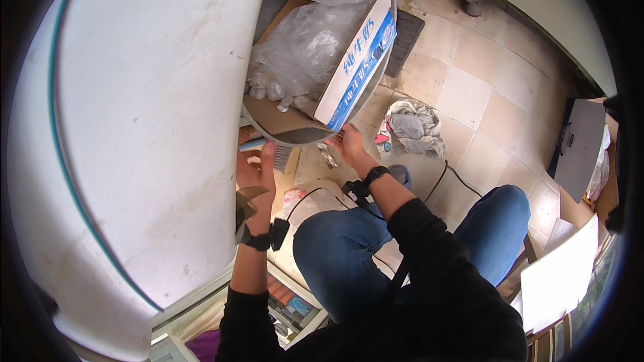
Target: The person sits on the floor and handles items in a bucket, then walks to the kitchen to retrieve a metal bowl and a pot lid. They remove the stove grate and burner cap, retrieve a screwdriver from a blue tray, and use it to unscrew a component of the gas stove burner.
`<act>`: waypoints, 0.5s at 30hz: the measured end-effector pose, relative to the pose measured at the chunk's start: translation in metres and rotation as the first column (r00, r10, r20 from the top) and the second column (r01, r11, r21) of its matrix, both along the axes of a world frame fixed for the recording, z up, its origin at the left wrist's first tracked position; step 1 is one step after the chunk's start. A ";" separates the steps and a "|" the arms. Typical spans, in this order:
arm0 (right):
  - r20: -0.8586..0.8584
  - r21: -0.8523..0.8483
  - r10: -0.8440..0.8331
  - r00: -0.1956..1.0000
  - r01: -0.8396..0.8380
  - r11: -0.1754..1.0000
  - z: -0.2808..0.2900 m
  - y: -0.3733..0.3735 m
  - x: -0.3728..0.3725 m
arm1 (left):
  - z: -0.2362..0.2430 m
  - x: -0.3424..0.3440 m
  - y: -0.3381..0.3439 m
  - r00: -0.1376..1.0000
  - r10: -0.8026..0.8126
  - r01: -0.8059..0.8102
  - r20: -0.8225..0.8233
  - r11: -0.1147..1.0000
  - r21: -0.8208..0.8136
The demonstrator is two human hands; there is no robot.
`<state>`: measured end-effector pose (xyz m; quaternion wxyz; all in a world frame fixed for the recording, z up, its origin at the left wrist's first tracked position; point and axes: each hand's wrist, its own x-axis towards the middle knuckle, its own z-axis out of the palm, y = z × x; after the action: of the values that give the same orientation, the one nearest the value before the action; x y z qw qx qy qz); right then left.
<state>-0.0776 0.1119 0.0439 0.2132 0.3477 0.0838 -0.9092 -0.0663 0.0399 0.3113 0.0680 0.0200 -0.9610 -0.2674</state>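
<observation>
My left hand (255, 171) is closed around a small brush with a blue handle and grey bristles (282, 157), beside the white panel. Just below and right of the bin's near edge, my right hand (351, 145) has its fingers curled at the rim, its fingertips partly hidden. The grey bin (295, 137) holds a cardboard carton (355, 60) with a blue and white side, and crumpled clear plastic bags (305, 40). Between my hands, a small shiny scrap (327, 155) shows under the bin's edge.
A large stained white panel (154, 94) stands along my left. Crumpled grey-white cloth (414, 127) and a dark mat (405, 41) lie on the tiled floor (463, 94). Black cables (439, 177) run near my knees. Cardboard boxes (582, 147) stand at the right.
</observation>
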 end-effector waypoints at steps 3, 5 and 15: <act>0.032 0.007 -0.023 0.999 0.022 1.000 -0.005 -0.004 -0.003 | 0.009 -0.029 0.013 0.979 0.142 -0.157 -0.143 0.982 -0.102; 0.017 0.043 -0.035 0.999 0.034 0.999 -0.015 -0.004 -0.007 | 0.011 -0.050 0.020 0.974 0.042 -0.090 -0.221 0.974 -0.210; -0.047 0.280 0.033 0.998 -0.018 0.960 -0.043 0.015 -0.009 | -0.003 -0.060 0.026 0.926 -0.064 -0.017 -0.373 0.978 -0.209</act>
<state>-0.0865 0.1272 0.0008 0.1715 0.3498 0.2212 -0.8940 -0.1268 0.0663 0.3081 0.2500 -0.0507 -0.9528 -0.1648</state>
